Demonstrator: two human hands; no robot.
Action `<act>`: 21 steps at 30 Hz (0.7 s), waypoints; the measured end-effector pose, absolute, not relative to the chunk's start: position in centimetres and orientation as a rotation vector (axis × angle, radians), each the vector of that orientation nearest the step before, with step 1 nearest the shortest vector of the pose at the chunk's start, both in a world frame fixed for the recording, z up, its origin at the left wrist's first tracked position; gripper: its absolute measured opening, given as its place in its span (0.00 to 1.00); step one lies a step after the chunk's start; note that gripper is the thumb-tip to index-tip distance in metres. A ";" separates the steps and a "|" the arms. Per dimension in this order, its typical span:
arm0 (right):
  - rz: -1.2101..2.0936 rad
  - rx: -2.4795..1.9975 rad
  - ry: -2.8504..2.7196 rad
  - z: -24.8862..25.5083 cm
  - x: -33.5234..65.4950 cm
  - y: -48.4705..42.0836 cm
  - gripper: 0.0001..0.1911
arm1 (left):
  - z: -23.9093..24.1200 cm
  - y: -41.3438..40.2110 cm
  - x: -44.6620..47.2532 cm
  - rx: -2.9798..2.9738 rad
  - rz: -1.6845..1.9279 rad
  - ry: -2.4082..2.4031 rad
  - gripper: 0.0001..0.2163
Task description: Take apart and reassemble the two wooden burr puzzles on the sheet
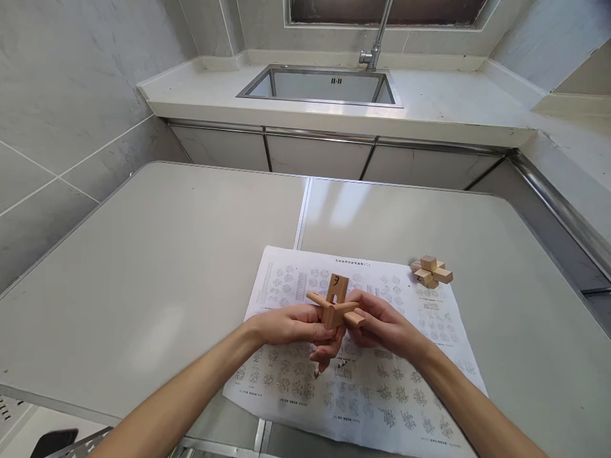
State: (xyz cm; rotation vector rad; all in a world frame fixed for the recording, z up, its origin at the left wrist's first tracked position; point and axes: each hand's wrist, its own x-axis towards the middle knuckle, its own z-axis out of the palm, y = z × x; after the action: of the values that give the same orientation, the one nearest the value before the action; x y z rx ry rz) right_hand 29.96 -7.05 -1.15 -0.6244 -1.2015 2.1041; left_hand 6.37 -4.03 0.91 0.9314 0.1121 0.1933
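Above the printed sheet, several notched wooden puzzle pieces (335,314) are fitted loosely into one another between my two hands. One upright piece has a handwritten 3 and a slot through it. My left hand (298,327) grips the cluster from the left and below, fingers curled under it. From the right, my right hand (382,323) pinches pieces at that side, one of them jutting toward me. Its lower fingers are partly hidden. Beneath both hands lies the paper sheet (363,407), covered with small line drawings of puzzles.
An interlocked wooden burr puzzle (431,272) sits on the sheet's upper right corner. The pale folding table (143,267) has a metal seam down its middle. Beyond it is a counter with a sink (329,83) and a faucet (375,54). A dark object (53,442) shows at lower left.
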 end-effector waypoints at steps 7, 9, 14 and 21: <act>2.148 -0.577 -1.208 -0.9 30.4 -6.9 0.15 | 1.4 -4.4 6.4 0.925 0.169 0.120 0.14; 2.164 -0.578 -1.206 -1.2 30.5 -6.9 0.15 | 1.7 -4.4 6.4 0.953 0.172 0.137 0.15; 2.084 -0.674 -1.256 -1.3 30.4 -7.1 0.16 | 1.5 -4.2 6.5 0.994 0.211 0.191 0.16; 2.154 -0.690 -1.249 -0.9 30.5 -7.0 0.13 | 0.9 -4.2 6.3 0.963 0.174 0.175 0.18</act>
State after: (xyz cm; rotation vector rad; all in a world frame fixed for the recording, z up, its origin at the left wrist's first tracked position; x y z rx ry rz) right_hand 30.49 -7.02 -0.87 -0.6901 -1.2493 2.1540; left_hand 6.33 -4.20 0.90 0.9628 0.1753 0.1738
